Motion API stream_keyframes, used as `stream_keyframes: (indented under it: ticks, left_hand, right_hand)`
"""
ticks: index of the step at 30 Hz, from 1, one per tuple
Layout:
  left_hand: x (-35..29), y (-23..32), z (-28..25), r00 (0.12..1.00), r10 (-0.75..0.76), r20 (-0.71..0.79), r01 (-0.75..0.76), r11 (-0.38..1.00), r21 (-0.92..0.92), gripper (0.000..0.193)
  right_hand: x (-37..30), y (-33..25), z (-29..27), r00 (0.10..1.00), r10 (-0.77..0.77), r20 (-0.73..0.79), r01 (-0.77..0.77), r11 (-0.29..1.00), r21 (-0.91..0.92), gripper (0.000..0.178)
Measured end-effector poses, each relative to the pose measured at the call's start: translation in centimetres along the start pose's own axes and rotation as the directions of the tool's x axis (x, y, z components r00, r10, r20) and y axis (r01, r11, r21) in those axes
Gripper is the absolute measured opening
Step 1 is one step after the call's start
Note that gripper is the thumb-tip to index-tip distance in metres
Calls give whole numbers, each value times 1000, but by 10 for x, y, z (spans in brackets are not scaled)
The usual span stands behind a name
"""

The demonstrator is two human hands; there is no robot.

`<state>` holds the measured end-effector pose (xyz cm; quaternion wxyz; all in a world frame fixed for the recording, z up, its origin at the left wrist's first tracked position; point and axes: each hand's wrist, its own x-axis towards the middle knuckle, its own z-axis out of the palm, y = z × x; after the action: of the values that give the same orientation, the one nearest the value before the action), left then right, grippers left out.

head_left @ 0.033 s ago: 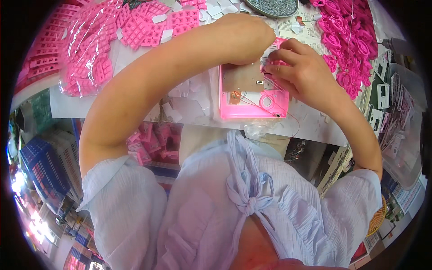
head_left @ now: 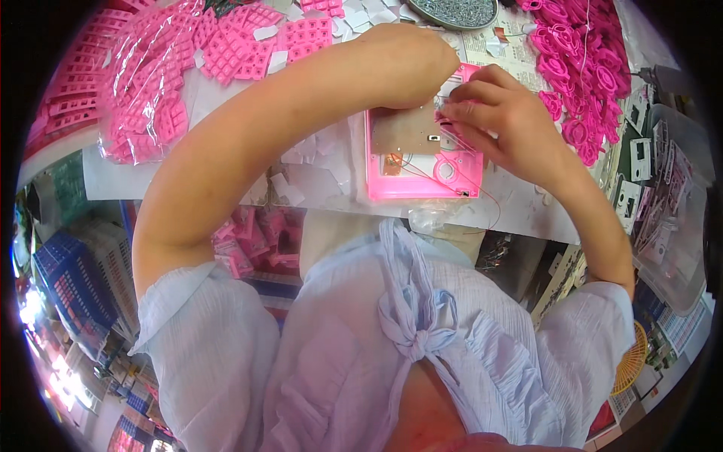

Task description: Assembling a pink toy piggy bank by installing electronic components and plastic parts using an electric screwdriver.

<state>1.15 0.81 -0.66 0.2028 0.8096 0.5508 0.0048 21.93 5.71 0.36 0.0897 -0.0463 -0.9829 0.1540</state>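
Since the pink plastic case [head_left: 423, 162] looked thin and light, with fine wires [head_left: 452, 184] exposed, edge grips seemed safest. It lay open-faced at the bench [head_left: 527, 211] front edge, brown board [head_left: 407, 134] inside. Left hand [head_left: 410, 60] pressed its top, fingers hidden; right hand [head_left: 501, 113] pinched a small part at the board.

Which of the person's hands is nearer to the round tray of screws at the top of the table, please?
The left. The left hand lies just below the round tray of screws, while the right hand works lower, on the pink frame.
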Motion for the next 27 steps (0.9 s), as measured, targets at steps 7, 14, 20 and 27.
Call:
stream_keyframes:
  ticks: [7, 14, 20, 27]
  left_hand:
    - [0, 2, 5, 999, 17, -32, -15, 998, 66, 19]
    - [-54, -4, -1, 921, -52, -385, -92, 934, -346, 18]
    - [-97, -5, 12, 782, -537, -315, 299, 768, -566, 24]
    - [-34, -17, 26, 714, -457, -531, 222, 866, -448, 23]
  right_hand:
    - [-4, -36, 36, 944, 224, -240, -261, 956, -134, 24]
    - [-19, -19, 20, 959, 235, -159, -203, 960, 194, 27]
    - [-10, -27, 11, 966, 245, -85, -241, 969, 61, 19]
    - [26, 8, 10, 885, 407, -227, -336, 895, 294, 19]
